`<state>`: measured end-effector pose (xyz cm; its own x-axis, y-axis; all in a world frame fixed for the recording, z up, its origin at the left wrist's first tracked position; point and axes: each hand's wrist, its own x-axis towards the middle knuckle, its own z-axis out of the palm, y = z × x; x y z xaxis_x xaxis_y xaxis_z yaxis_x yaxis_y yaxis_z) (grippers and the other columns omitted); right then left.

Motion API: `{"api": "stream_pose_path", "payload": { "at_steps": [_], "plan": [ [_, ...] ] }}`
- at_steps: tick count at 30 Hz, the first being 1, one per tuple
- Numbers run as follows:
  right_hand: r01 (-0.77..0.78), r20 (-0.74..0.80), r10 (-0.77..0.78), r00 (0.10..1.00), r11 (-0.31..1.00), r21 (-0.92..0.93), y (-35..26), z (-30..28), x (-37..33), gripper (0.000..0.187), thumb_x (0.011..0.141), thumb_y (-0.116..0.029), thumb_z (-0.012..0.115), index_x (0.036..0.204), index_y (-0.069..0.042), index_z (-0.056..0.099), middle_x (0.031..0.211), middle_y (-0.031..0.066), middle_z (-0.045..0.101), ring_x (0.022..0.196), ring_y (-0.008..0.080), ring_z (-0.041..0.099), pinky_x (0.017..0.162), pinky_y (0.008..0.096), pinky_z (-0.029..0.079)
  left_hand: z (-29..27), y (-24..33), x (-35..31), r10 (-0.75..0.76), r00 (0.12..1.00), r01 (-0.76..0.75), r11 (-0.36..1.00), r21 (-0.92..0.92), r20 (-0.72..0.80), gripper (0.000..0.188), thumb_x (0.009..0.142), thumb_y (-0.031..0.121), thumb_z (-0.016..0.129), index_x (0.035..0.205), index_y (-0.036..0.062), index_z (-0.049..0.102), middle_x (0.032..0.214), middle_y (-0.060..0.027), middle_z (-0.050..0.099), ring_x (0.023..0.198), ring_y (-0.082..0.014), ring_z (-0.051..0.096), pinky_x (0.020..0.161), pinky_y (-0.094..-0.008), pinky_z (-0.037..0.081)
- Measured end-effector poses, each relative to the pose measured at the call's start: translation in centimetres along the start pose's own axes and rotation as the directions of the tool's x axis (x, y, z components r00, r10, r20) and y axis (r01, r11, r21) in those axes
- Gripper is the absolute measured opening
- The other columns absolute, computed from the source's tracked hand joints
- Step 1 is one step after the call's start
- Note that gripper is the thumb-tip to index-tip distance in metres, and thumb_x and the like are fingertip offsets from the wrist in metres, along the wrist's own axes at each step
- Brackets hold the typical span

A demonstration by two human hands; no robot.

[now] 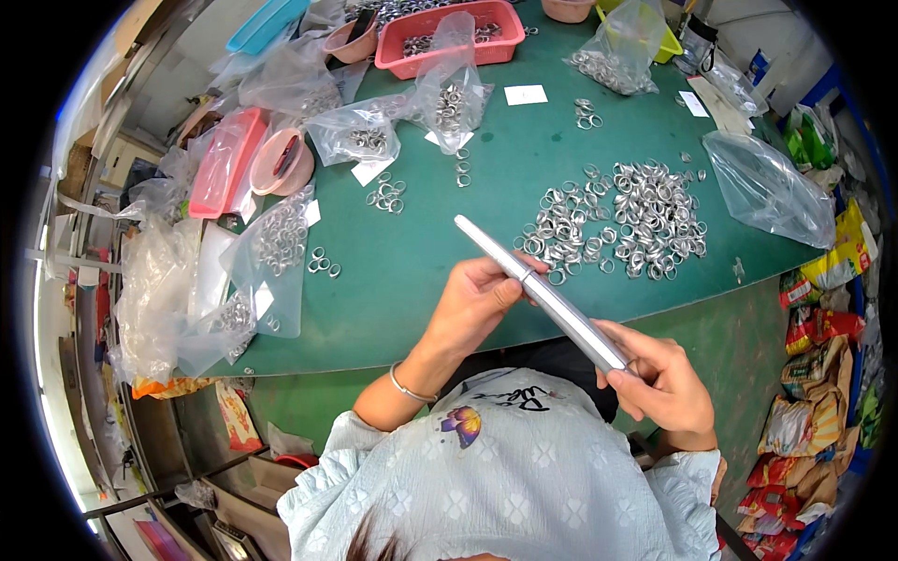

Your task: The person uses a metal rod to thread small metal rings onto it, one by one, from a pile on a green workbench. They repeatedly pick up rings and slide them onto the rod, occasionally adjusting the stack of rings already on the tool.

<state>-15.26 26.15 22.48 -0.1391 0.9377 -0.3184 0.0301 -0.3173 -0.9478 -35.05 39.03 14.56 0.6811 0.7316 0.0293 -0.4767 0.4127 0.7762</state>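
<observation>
One tapered silver rod (572, 318) slants across the near edge of the green desk (402, 299), thin end toward 10 o'clock, thick end toward 4; the left hand (482, 299) closes thumb and fingers around its middle, beside a thin band (527, 278) on it, and the right hand (659, 374) curls around the thick end. From the rod, a heap of silver rings (658, 220) lies at 2 o'clock, a clear bag (772, 192) farther out that way, a white card (526, 94) at 12, and a pink basket (500, 58) toward 11.
</observation>
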Motion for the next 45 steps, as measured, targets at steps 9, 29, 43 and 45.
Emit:
{"api": "stream_pose_path", "payload": {
  "at_steps": [9, 29, 43, 45],
  "plan": [
    [0.283, 0.012, -0.288, 0.958, 0.931, -0.232, 3.4, -0.8, 2.5, 0.04, 0.077, 0.0, 0.062, 0.116, 0.004, 0.054, 0.098, 0.0138, 0.062, 0.082, 0.0167, 0.059, 0.073, 0.0259, 0.044, 0.9, 2.1, -0.7, 0.179, 0.978, -0.203, 0.926, 0.318, 0.103, 0.03, 0.071, -0.002, 0.07, 0.1, -0.005, 0.063, 0.091, -0.0052, 0.053, 0.087, -0.0153, 0.053, 0.078, -0.0274, 0.044],
    [0.344, 0.029, -0.349, 0.937, 0.901, -0.266, 4.0, -0.2, 2.6, 0.043, 0.073, -0.004, 0.066, 0.114, 0.003, 0.055, 0.091, 0.0145, 0.062, 0.074, 0.0178, 0.057, 0.069, 0.0275, 0.044, 1.1, 2.8, -1.6, 0.178, 0.976, -0.215, 0.883, 0.418, 0.126, 0.028, 0.073, 0.002, 0.07, 0.099, -0.0021, 0.063, 0.092, -0.0063, 0.057, 0.088, -0.015, 0.055, 0.076, -0.0266, 0.045],
    [0.184, 0.049, -0.183, 0.982, 0.862, -0.473, -2.0, 0.2, 0.3, 0.048, 0.075, -0.009, 0.068, 0.118, 0.0, 0.05, 0.075, 0.0161, 0.058, 0.056, 0.0225, 0.051, 0.054, 0.0305, 0.043, 0.7, 0.8, -1.2, 0.032, 0.999, -0.031, 0.999, 0.039, -0.041, 0.037, 0.079, 0.023, 0.068, 0.1, -0.0054, 0.058, 0.093, -0.0099, 0.056, 0.085, -0.0168, 0.054, 0.076, -0.028, 0.043],
    [0.181, 0.056, -0.177, 0.983, 0.851, -0.494, -2.4, 0.2, 0.2, 0.047, 0.076, -0.009, 0.068, 0.118, 0.001, 0.05, 0.076, 0.0175, 0.059, 0.058, 0.0261, 0.054, 0.056, 0.0318, 0.044, 0.5, 0.5, -1.2, 0.033, 0.999, -0.033, 0.999, 0.006, -0.034, 0.036, 0.08, 0.023, 0.067, 0.102, -0.0051, 0.058, 0.094, -0.0101, 0.057, 0.087, -0.0166, 0.054, 0.077, -0.0279, 0.043]
  ]
}}
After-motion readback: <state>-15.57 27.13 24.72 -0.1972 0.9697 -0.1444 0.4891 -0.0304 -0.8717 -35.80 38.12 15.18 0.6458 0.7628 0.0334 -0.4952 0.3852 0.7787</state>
